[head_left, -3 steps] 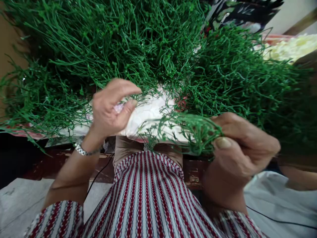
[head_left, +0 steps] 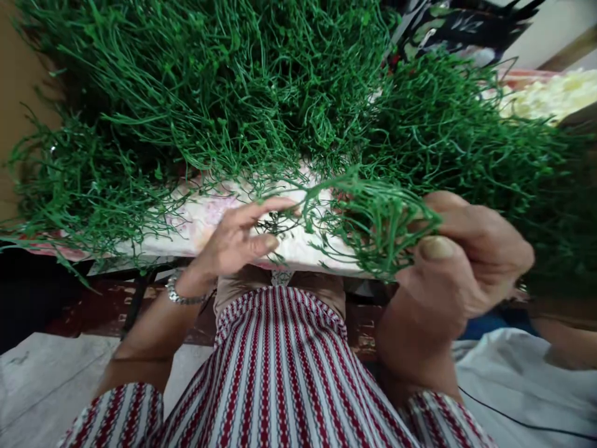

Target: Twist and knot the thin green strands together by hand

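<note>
My right hand [head_left: 466, 255] pinches a bunch of thin green artificial stems [head_left: 387, 224] between thumb and fingers, their free ends fanning out to the left. Nearest to those ends is my left hand [head_left: 245, 236], its thumb and forefinger spread apart with a gap between them. A few stem tips reach close to its forefinger; whether they touch it I cannot tell. Beneath the hands lies a white floral cloth [head_left: 298, 249] along the table's front edge. Behind it rises a large heap of similar green stems [head_left: 233, 81].
Another pile of stems [head_left: 466, 124] spreads to the right, and a smaller one [head_left: 88, 186] to the left. Pale yellow petals [head_left: 555, 93] lie at the far right, near a black bag [head_left: 461, 31]. Another person's arm [head_left: 569, 336] shows at the right edge.
My left hand has moved right and slightly down, nearer to the bunch, its fingers still apart. The bunch in my right hand has swung up a little.
</note>
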Tool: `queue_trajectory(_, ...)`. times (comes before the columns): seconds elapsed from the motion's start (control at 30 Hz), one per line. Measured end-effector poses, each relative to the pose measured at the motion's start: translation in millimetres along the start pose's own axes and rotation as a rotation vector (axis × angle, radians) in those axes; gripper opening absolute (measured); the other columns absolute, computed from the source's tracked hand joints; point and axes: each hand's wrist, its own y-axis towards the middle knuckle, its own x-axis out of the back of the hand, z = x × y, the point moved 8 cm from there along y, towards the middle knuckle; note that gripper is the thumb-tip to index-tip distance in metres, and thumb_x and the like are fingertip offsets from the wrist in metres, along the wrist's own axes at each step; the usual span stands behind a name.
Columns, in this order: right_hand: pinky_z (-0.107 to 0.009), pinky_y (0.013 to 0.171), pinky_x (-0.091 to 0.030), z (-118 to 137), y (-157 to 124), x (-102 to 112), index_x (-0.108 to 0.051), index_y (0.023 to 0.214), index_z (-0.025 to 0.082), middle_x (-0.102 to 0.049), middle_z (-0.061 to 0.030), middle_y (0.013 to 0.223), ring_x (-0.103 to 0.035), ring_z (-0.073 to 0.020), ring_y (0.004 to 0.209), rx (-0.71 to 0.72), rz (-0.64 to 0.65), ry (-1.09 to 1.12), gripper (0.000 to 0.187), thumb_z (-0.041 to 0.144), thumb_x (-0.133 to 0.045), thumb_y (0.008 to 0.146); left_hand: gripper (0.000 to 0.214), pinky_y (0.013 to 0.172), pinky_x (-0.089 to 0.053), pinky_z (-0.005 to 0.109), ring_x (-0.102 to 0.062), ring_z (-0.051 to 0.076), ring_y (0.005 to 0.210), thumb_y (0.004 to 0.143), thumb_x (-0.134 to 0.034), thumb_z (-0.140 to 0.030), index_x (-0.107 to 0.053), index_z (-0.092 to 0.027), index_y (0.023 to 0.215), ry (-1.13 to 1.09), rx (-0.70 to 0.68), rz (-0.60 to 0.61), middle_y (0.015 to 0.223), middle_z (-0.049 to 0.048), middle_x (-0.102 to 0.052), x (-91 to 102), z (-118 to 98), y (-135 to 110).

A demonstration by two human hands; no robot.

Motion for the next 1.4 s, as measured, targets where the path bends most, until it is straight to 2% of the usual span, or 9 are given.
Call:
queue_trajectory(0.13, -0.027, 0.058, -0.037, -6, 6, -6, -0.056, 0.072, 0.017, -0.048, -0.0004, 0.063, -0.045, -0.0104, 0.06, 0.079, -0.041, 0.105, 0.008, 0.017, -0.055, 0.08, 0.045, 0.078, -0.053, 0.034, -0.064, 0.02, 0.088, 0.078, -0.058, -0.045, -0.055, -0.02, 0.116, -0.079, 0.186, -0.063, 0.103, 0.0078, -0.066, -14.4, 26, -14)
queue_trajectory(0.3, -0.026, 0.057, -0.035, -39, 1, -17, -0.056, 0.077, 0.017, -0.048, 0.0003, 0.067, -0.045, -0.0096, 0.061, -0.067, 0.19, -0.144, 0.005, 0.014, -0.056, 0.081, 0.023, 0.074, -0.05, 0.031, -0.061, 0.017, 0.083, 0.081, -0.05, -0.018, -0.062, -0.02, 0.1, 0.51, 0.126, -0.279, 0.091, 0.0036, -0.066, 39.5, 18, -18)
queue_trajectory(0.47, -0.026, 0.063, -0.04, -58, -17, -33, -0.056, 0.083, 0.017, -0.053, -0.0025, 0.074, -0.05, -0.0125, 0.068, -0.102, 0.401, -0.327, 0.006, 0.017, -0.051, 0.085, 0.036, 0.089, -0.045, 0.044, -0.056, 0.026, 0.098, 0.076, -0.047, -0.012, -0.058, -0.02, 0.109, 1.012, 0.064, -0.059, 0.098, 0.0085, -0.062, 51.1, 20, -18)
queue_trajectory(0.53, -0.026, 0.063, -0.04, -58, -23, -36, -0.056, 0.083, 0.016, -0.053, -0.003, 0.074, -0.05, -0.0126, 0.067, -0.087, 0.421, -0.357, 0.007, 0.018, -0.05, 0.085, 0.043, 0.097, -0.041, 0.045, -0.052, 0.026, 0.108, 0.076, -0.048, -0.013, -0.052, -0.02, 0.118, 0.957, 0.045, -0.008, 0.112, 0.0093, -0.058, 45.3, 16, -19)
queue_trajectory(0.7, -0.027, 0.064, -0.042, -48, -28, -45, -0.057, 0.084, 0.015, -0.054, -0.0045, 0.076, -0.051, -0.0137, 0.07, -0.039, 0.48, -0.391, 0.008, 0.016, -0.049, 0.086, 0.042, 0.098, -0.041, 0.043, -0.05, 0.023, 0.109, 0.075, -0.053, -0.011, -0.053, -0.024, 0.115, 0.767, -0.122, -0.295, 0.111, 0.0074, -0.057, 27.8, -35, -13)
queue_trajectory(0.83, -0.028, 0.066, -0.043, -37, -30, -53, -0.057, 0.084, 0.016, -0.055, -0.0053, 0.076, -0.051, -0.0148, 0.073, -0.003, 0.517, -0.396, 0.011, 0.018, -0.047, 0.087, 0.027, 0.089, -0.044, 0.041, -0.055, 0.021, 0.094, 0.079, -0.047, -0.007, -0.058, -0.02, 0.1, 0.641, -0.216, -0.014, 0.093, 0.0069, -0.062, -34.7, -40, 7)
queue_trajectory(0.9, -0.028, 0.066, -0.043, -36, -32, -53, -0.058, 0.085, 0.016, -0.055, -0.0049, 0.076, -0.051, -0.0148, 0.073, -0.009, 0.503, -0.361, 0.011, 0.019, -0.047, 0.087, 0.02, 0.08, -0.046, 0.037, -0.055, 0.019, 0.082, 0.081, -0.044, -0.007, -0.06, -0.018, 0.088, 0.541, -0.19, 0.008, 0.08, 0.0059, -0.061, -46.7, -32, 11)
queue_trajectory(1.17, -0.037, 0.088, -0.044, -49, -37, -51, -0.055, 0.11, 0.019, -0.057, -0.0085, 0.106, -0.053, -0.0206, 0.102, -0.063, 0.413, -0.11, 0.033, 0.029, -0.063, 0.079, 0.012, 0.066, -0.044, 0.027, -0.057, 0.013, 0.073, 0.082, -0.052, -0.013, -0.062, -0.018, 0.081, 0.149, -0.02, -0.257, 0.073, 0.002, -0.061, -11.6, -8, -1)
queue_trajectory(1.4, -0.033, 0.073, -0.047, -48, -35, -59, -0.062, 0.084, 0.016, -0.062, -0.0067, 0.084, -0.059, -0.0176, 0.082, -0.008, 0.297, 0.02, 0.005, 0.018, -0.059, 0.081, 0.009, 0.068, -0.043, 0.026, -0.055, 0.014, 0.076, 0.08, -0.056, -0.014, -0.064, -0.016, 0.079, 0.065, -0.007, -0.335, 0.076, 0.0032, -0.059, -6.5, 2, -10)
